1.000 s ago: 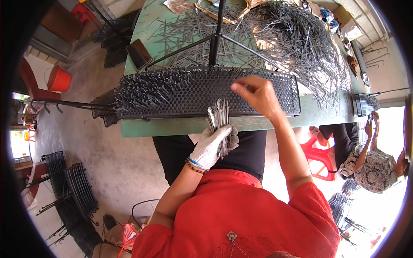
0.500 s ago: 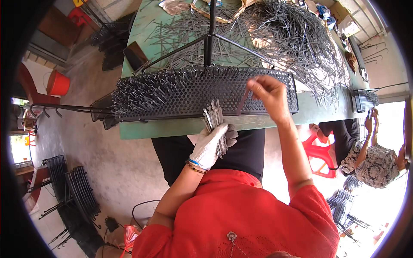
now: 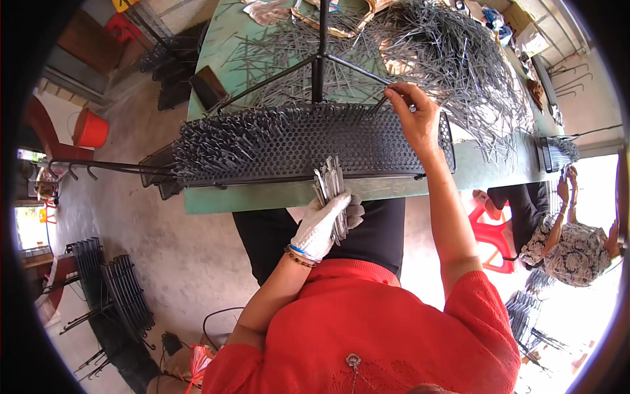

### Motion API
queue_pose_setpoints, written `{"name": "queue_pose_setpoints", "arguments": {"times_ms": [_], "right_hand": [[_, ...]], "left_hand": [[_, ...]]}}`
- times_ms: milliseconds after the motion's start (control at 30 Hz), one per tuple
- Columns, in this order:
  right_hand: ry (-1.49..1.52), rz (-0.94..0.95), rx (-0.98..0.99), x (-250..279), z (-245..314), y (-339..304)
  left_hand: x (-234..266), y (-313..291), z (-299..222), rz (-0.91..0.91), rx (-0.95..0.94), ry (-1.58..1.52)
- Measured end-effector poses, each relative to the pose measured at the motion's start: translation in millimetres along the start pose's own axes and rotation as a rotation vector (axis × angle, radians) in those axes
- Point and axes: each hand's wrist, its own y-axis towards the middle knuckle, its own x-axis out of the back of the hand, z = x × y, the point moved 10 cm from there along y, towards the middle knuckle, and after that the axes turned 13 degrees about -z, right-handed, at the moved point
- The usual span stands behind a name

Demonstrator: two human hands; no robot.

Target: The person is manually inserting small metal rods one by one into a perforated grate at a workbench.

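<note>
My left hand (image 3: 320, 228), in a white glove, is closed round a bundle of thin grey metal strips (image 3: 331, 176) at the table's near edge. Beyond it lies a long black perforated rack (image 3: 308, 144). Many dark metal strips (image 3: 220, 141) stand upright in its holes, densely on the left and along the far edge. Bare, my right hand (image 3: 421, 123) is over the rack's right part, near the far edge. Its thumb and fingers pinch a thin metal strip (image 3: 380, 104), whose lower end I cannot clearly see among the holes.
A black post (image 3: 318, 79) with slanted braces rises behind the rack. Loose strips (image 3: 459, 59) lie heaped on the green table (image 3: 213, 200). At the right, a co-worker (image 3: 567, 253) works by a red stool (image 3: 492, 233). Black hooked rods (image 3: 125, 295) stand on the left.
My right hand has moved up and away from me, carrying the strip to the rack's far edge. My left hand with the bundle has hardly moved.
</note>
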Motion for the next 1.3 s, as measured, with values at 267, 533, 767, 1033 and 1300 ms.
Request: {"name": "queue_pose_setpoints", "arguments": {"times_ms": [267, 533, 767, 1033, 1300], "right_hand": [[-0.015, 0.136, 0.209, -8, 24, 3], [0.093, 0.165, 0.009, -13, -4, 2], [0.093, 0.19, 0.064, -6, -6, 5], [0.154, 0.338, -0.004, -15, -13, 6], [0.011, 0.262, 0.097, -21, -8, -6]], "left_hand": [[-2, -1, 1, -0.016, 0.008, 0.017], [-1, -2, -1, -0.007, 0.016, 0.051], [-1, -3, -2, -0.027, 0.005, 0.056], [4, -2, -2, -0.047, 0.012, 0.086], [-3, -5, -7, 0.014, 0.027, 0.012]]}}
